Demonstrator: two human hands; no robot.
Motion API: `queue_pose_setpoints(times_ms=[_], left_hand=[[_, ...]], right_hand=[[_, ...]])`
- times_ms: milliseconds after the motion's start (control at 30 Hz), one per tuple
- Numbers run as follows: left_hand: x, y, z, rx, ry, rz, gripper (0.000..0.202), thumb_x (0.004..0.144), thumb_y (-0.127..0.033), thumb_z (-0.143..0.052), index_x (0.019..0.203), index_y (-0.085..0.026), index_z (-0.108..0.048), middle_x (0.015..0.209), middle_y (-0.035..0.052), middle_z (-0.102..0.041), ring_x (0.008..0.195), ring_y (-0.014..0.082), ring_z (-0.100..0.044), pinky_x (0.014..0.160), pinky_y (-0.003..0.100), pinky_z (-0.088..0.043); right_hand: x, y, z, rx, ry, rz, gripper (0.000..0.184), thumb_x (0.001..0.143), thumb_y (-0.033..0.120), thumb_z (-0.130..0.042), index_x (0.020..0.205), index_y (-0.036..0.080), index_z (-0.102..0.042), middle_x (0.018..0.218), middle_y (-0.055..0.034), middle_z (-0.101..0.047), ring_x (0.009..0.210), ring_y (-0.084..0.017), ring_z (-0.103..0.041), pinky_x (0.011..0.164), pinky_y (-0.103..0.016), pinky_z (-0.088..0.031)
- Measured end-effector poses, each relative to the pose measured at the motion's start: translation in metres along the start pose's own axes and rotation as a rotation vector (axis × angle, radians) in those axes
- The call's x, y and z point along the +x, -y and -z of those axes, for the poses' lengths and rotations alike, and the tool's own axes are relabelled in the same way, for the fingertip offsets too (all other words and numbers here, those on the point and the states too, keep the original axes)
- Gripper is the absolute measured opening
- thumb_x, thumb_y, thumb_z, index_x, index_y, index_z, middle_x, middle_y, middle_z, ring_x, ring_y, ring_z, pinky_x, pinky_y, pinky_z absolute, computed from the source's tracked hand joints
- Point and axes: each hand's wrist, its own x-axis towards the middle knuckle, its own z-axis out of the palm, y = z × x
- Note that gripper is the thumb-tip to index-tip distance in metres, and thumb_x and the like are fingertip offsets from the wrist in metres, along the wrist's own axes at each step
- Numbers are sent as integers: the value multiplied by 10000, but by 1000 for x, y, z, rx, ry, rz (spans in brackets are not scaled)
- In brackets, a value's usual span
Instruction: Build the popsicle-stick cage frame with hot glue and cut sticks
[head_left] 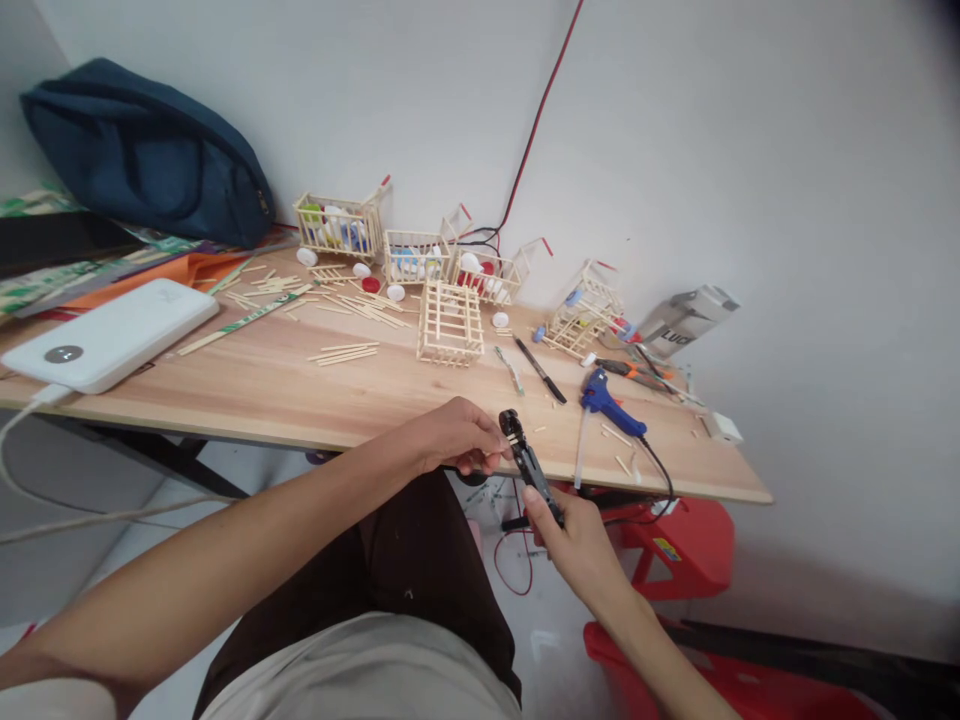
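Close to the table's front edge, my left hand (466,438) pinches short thin wooden sticks (514,439) between thumb and fingers. Black pliers (531,468) are gripped in my right hand (568,528), whose fingers wrap round the handles. The head of the pliers meets the stick ends right beside my left fingertips; whether the jaws are closed on them I cannot tell. Behind my hands stands a slatted stick basket (450,325), with a small bundle of loose sticks (343,353) to its left.
Several small stick carts (339,225) holding coloured caps line the wall. A blue glue gun (611,402) and a black pen (540,370) lie to the right. At left are a white power bank (112,335) and a blue bag (150,155). Red stools (690,550) stand below.
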Motion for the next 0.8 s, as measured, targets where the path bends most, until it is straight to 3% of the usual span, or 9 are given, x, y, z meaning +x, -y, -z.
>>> queue_pose_setpoints(times_ms=[133, 267, 433, 533, 667, 800], left_hand=[[8, -2, 0, -5, -5, 26, 101, 591, -187, -677, 618, -92, -658, 471, 9, -565, 416, 94, -510, 371, 186, -336], [11, -1, 1, 9, -11, 34, 77, 602, -169, -664, 613, -95, -643, 485, 16, -573, 425, 106, -524, 375, 199, -338], [7, -1, 4, 73, -52, -9, 137, 674, -234, -655, 634, -106, -628, 524, 11, -581, 410, 85, -485, 407, 209, -342], [2, -3, 17, 234, -186, -120, 174, 728, -274, -635, 638, -126, -614, 539, -6, -573, 424, 82, -458, 449, 218, -332], [-9, -7, 49, 691, -491, -383, 167, 749, -252, -626, 616, -150, -626, 600, -1, -594, 605, 132, -522, 590, 239, -348], [-28, -5, 76, 996, -679, -432, 199, 791, -265, -592, 622, -170, -638, 664, 26, -654, 686, 176, -573, 652, 262, -352]], right_hand=[[3, 0, -1, 30, 17, -26, 516, 903, 611, -383, 578, 216, -451, 464, 4, -480, 464, -139, -434, 466, -252, -331], [6, 0, -4, 7, -39, -14, 572, 877, 666, -377, 515, 224, -383, 448, 11, -431, 470, -134, -414, 481, -261, -319], [7, 0, -2, 124, 26, -128, 633, 838, 754, -340, 529, 212, -445, 404, 11, -446, 411, -131, -438, 447, -253, -339], [2, 1, 7, 267, 45, -207, 660, 819, 786, -327, 544, 203, -471, 392, 14, -450, 374, -115, -427, 413, -233, -332], [-8, 1, 20, 383, 14, -235, 666, 828, 777, -327, 568, 191, -510, 419, -1, -489, 400, -120, -460, 421, -225, -356], [-11, 1, 24, 426, -42, -228, 656, 841, 761, -327, 591, 191, -532, 443, -13, -516, 424, -133, -478, 434, -233, -366]])
